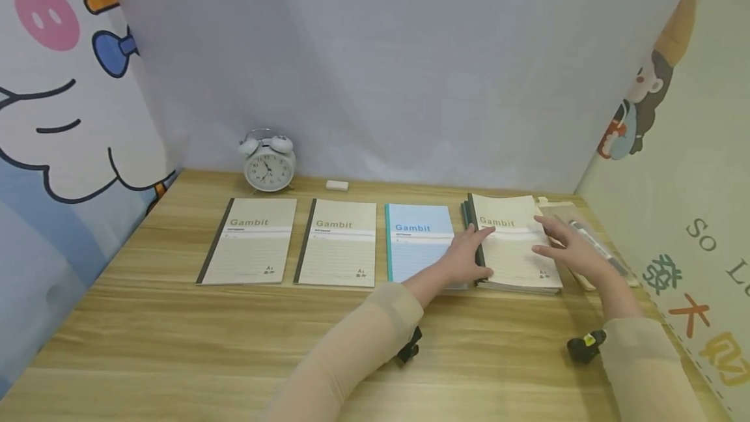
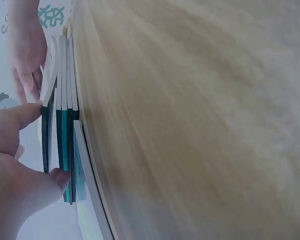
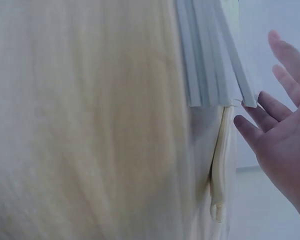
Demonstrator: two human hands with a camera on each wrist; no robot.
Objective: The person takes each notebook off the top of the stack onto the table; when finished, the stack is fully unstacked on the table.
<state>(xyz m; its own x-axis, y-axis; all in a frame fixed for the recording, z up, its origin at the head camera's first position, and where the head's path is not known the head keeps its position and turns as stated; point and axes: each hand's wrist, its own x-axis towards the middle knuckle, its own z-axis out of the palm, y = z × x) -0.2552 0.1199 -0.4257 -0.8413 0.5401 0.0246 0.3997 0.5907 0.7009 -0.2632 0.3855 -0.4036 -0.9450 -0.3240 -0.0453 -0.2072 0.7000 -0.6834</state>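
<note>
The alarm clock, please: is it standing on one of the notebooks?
No, the alarm clock stands on the bare table behind the notebooks.

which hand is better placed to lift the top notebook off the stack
Left, probably: the left hand already has thumb and fingers at the spine edge of the notebook stack, while the right hand lies open on the cover.

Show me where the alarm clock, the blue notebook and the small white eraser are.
alarm clock [image 1: 268, 167], head view, on its dial.
blue notebook [image 1: 419, 239], head view, on its cover.
white eraser [image 1: 336, 185], head view, on its top.
</note>
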